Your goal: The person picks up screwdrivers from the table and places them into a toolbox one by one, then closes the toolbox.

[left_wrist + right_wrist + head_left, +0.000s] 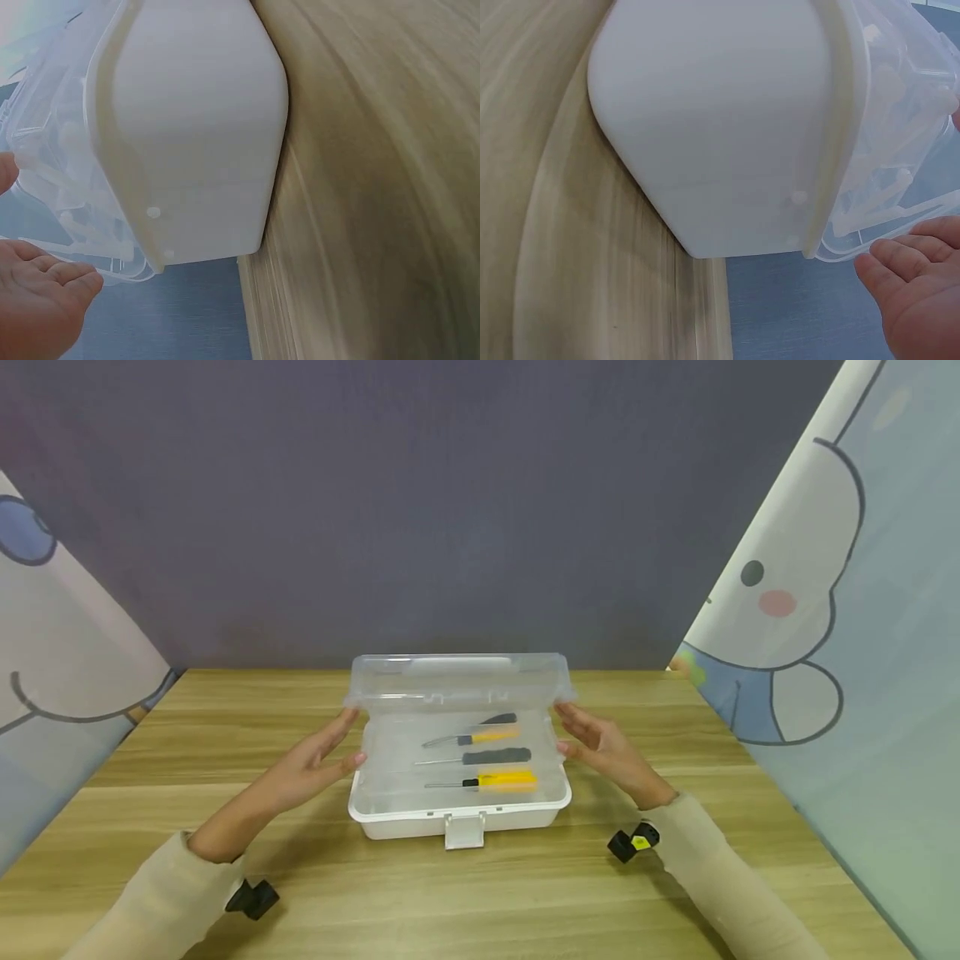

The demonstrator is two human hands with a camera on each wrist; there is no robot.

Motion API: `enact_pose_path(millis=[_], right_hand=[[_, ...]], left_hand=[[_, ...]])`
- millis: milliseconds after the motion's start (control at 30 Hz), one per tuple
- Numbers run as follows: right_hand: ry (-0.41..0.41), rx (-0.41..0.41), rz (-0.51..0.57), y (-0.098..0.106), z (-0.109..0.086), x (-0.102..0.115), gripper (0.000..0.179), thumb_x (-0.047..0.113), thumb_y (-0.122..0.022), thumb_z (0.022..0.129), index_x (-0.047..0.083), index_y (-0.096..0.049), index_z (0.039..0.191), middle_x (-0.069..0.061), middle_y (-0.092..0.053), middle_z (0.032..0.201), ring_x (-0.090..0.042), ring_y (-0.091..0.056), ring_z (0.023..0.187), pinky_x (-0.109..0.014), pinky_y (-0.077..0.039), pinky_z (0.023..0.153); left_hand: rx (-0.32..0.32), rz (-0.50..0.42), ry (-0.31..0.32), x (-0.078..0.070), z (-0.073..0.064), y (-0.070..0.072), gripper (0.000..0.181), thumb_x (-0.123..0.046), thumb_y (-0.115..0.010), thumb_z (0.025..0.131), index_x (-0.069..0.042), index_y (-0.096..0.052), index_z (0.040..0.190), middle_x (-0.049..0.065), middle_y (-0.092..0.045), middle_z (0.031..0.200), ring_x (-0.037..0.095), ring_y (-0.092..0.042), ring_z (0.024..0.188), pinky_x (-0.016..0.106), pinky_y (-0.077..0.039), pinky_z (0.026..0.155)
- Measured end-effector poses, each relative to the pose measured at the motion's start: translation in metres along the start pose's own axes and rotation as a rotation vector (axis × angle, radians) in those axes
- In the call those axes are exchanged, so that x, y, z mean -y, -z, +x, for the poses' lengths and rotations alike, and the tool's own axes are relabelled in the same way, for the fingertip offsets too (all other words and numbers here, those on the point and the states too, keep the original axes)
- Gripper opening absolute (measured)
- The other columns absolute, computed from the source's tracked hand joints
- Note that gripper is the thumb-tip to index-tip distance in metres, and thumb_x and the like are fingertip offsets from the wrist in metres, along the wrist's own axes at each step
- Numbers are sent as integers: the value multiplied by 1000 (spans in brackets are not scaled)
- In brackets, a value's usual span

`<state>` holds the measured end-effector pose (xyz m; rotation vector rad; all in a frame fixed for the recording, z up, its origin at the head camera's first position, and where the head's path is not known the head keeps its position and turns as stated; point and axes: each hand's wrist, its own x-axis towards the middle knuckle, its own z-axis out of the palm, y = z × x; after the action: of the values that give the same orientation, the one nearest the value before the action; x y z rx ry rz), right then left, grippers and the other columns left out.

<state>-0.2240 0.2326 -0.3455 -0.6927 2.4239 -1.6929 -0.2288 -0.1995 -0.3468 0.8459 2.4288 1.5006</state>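
A white toolbox point(453, 820) stands on the table with its clear lid point(461, 681) raised at the back. A translucent inner tray point(390, 727) shows above its base. Within the box lie a yellow-handled screwdriver point(507, 779), a dark-handled screwdriver point(497, 757), a slim tool with an orange-yellow handle point(495, 737) and a dark-handled tool point(499, 719). At the left side is my left hand point(303, 768), its straight fingers near the lid's corner and its thumb by the tray's edge. My right hand point(609, 758) mirrors it at the right side, fingers extended and thumb apart.
The wooden table point(465, 902) runs back to a dark grey wall point(450, 527). Cartoon-printed panels point(825, 610) flank both sides. A white latch point(464, 832) hangs down at the box's front.
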Motion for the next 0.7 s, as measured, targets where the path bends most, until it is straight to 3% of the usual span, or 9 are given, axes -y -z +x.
enact_pose_path(millis=[100, 300, 433, 700], right_hand=[[-2, 4, 10, -1, -1, 0, 69, 12, -59, 93, -8, -20, 146, -21, -20, 153, -43, -25, 137, -30, -35, 104], [-10, 22, 30, -2, -1, -1, 71, 16, -60, 93, -4, -19, 147, -19, -19, 154, -42, -23, 138, -52, -27, 106], [-15, 26, 29, -3, -1, -3, 71, 16, -60, 93, -3, -19, 148, -18, -20, 154, -41, -24, 138, -51, -28, 106], [-7, 15, 24, -1, -5, -3, 66, 12, -55, 94, -4, -20, 147, -18, -21, 153, -44, -23, 137, -54, -25, 106]], left_hand=[[-6, 10, -5, 0, -2, -1, 75, -15, -55, 97, 6, -4, 148, 24, -5, 155, 46, -6, 140, 58, -11, 107], [-1, 18, 12, -1, -4, 0, 76, -17, -55, 97, 8, -4, 147, 26, -5, 154, 48, -6, 139, 62, -13, 106], [0, 27, 25, -1, -6, 1, 76, -18, -55, 97, 7, -5, 148, 25, -6, 155, 48, -7, 139, 63, -14, 106], [8, 32, -34, 0, -2, 0, 74, -15, -55, 96, 9, -6, 147, 28, -8, 153, 50, -7, 138, 63, -17, 104]])
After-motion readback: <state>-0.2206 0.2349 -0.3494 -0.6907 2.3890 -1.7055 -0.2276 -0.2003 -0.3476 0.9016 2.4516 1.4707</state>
